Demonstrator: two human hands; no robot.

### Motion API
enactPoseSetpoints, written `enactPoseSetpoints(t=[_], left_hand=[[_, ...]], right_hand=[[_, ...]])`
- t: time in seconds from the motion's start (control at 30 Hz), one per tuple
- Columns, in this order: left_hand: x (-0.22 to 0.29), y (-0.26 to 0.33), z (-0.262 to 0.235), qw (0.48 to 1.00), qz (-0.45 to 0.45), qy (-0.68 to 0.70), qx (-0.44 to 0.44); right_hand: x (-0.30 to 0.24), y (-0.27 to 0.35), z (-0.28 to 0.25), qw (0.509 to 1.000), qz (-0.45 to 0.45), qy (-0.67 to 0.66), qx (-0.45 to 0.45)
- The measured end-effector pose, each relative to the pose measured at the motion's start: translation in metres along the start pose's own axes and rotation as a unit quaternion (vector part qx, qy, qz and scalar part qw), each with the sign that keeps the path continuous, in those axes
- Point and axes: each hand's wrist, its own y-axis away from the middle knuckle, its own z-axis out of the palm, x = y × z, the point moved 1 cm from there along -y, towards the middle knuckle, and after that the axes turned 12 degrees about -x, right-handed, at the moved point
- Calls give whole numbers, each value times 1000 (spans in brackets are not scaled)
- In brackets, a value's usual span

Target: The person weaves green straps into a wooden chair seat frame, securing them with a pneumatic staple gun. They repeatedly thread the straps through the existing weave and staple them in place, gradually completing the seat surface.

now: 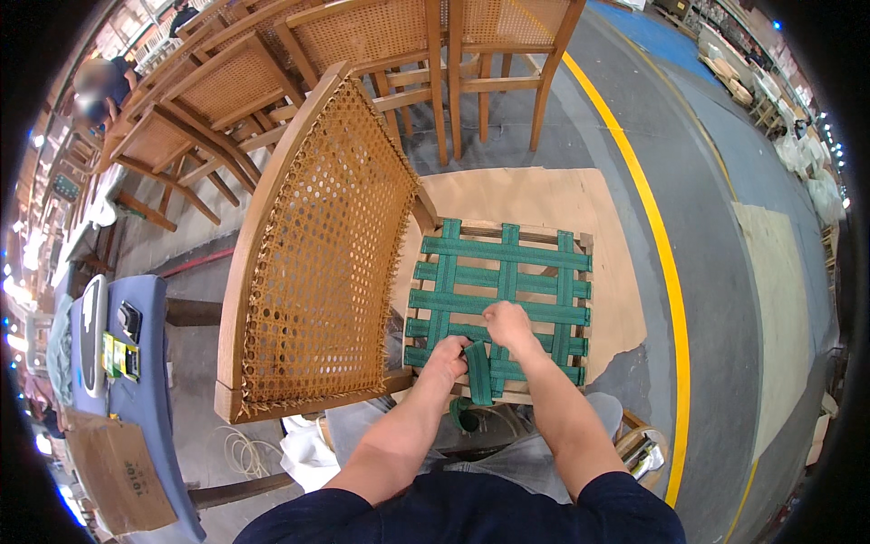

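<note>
A wooden chair lies tipped, its woven cane back (317,254) to the left and its square seat frame (584,243) facing up. Green webbing straps (503,281) cross the seat frame in a woven grid. My left hand (447,355) grips a loose green strap (478,374) at the frame's near edge; the strap's end hangs down below the frame. My right hand (508,325) presses on the webbing just right of it, fingers closed around the same strap where it passes under a crossing band.
Cardboard sheet (544,195) lies under the chair on the grey floor. Several finished cane chairs (362,54) stand behind. A blue table (145,399) with tools and a cardboard box (118,471) is at left. A yellow floor line (666,272) runs at right. A person stands far left.
</note>
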Motion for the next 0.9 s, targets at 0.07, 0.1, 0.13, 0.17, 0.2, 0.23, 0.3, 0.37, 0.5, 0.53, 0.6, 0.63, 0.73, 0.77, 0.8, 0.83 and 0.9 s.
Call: enactPoseSetpoints(t=[0.07,0.1,0.13,0.17,0.2,0.23,0.3,0.37,0.5,0.53,0.6,0.63,0.73,0.77,0.8,0.83,0.9], left_hand=[[-7,0,1,999,29,46,-3],[-11,2,1,997,45,63,-8],[-15,6,3,996,45,75,-9],[-17,9,7,995,46,85,-14],[-18,12,11,994,47,95,-19],[-18,14,15,993,58,89,-41],[-18,15,28,989,77,70,-102],[4,15,21,997,12,32,-62],[-3,45,1,989,-16,-128,-71],[-14,47,36,939,-50,-341,-11],[-3,76,12,780,198,-586,88],[-3,89,0,652,303,-683,131],[25,68,45,879,214,-426,-16],[33,59,60,919,170,-352,-46],[42,52,73,932,145,-324,-73],[53,46,70,943,128,-295,-85],[61,31,70,951,90,-288,-66]], right_hand=[[-4,-10,-15,994,39,25,-101],[-9,-12,-17,987,78,33,-138],[-15,-15,-16,976,118,41,-177],[-17,-18,-14,964,156,49,-210],[-19,-19,-11,961,172,37,-215],[-19,-20,-4,958,185,23,-218],[-3,-25,7,969,188,11,-159],[-1,-27,23,990,129,12,-46],[-1,-7,58,966,70,-204,142],[46,-8,47,918,107,-352,146],[15,2,59,860,73,-494,103],[0,8,64,823,60,-559,81],[0,-1,45,786,15,-611,97],[3,-7,36,774,3,-625,106],[7,-10,30,774,24,-627,86],[-2,-12,26,787,37,-612,67],[-8,-14,21,812,81,-577,36]])
